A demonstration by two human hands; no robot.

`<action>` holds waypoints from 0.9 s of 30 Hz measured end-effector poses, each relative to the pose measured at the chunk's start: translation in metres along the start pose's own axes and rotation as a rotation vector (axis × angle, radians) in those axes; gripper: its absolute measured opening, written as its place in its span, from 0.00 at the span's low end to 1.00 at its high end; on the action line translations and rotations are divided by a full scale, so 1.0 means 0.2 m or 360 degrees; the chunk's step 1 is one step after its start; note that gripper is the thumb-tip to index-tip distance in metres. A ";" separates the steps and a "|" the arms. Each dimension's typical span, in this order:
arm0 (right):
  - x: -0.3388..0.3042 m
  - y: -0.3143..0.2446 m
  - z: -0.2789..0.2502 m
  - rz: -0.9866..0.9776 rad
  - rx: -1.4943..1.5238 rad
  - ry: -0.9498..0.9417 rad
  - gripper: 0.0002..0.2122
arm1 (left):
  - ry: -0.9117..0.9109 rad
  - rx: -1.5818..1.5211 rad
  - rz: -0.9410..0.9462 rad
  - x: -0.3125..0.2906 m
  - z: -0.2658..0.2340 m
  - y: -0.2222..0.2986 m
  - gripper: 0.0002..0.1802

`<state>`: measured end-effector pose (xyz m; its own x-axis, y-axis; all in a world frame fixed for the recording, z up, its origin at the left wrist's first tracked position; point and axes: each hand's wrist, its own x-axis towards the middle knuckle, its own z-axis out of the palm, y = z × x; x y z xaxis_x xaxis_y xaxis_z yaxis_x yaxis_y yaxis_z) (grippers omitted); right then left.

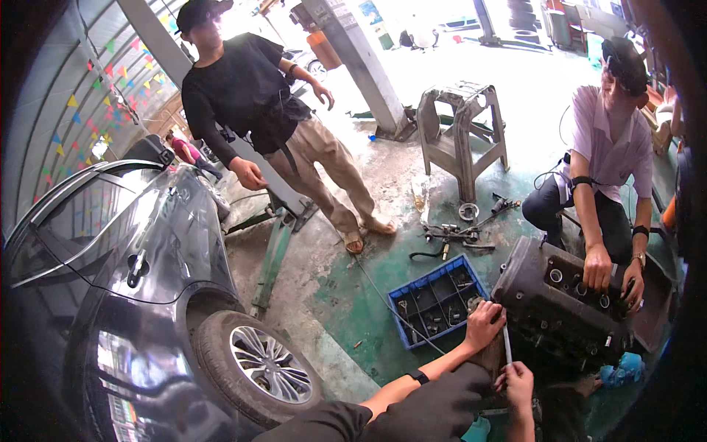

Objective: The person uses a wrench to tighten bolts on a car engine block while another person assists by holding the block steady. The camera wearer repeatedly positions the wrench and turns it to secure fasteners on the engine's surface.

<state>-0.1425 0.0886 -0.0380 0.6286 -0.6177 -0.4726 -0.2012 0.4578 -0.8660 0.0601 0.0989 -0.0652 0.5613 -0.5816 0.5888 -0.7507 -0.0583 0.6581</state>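
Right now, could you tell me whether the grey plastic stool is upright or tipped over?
Upright: the stool stands on its legs on the concrete floor, seat on top.

engine block [567,309]: dark grimy matt metal | crate [436,298]: blue plastic | car body [147,243]: glossy grey paint

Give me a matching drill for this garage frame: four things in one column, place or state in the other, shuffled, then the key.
Things:
1. blue crate
2. grey stool
3. engine cover
4. left hand

Places or states:
A. stands on the wet concrete by the pillar, with nobody on it
B. rests at the near end of the dark casting, beside the right hand, with a thin rod between the two hands
C. lies on the green floor and holds small dark parts in compartments
D. has a seated person's two hands on its far end

Pairs: 1-C, 2-A, 3-D, 4-B
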 end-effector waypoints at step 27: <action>-0.14 -0.43 -0.64 -0.0002 -0.0124 0.0371 0.12 | -0.0026 -0.0072 -0.0109 -0.02 0.04 0.01 0.08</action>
<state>-0.2395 -0.0157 0.0275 0.4401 -0.7532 -0.4889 -0.2637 0.4120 -0.8722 0.0542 0.0951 -0.0702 0.6047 -0.5908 0.5341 -0.6939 -0.0617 0.7174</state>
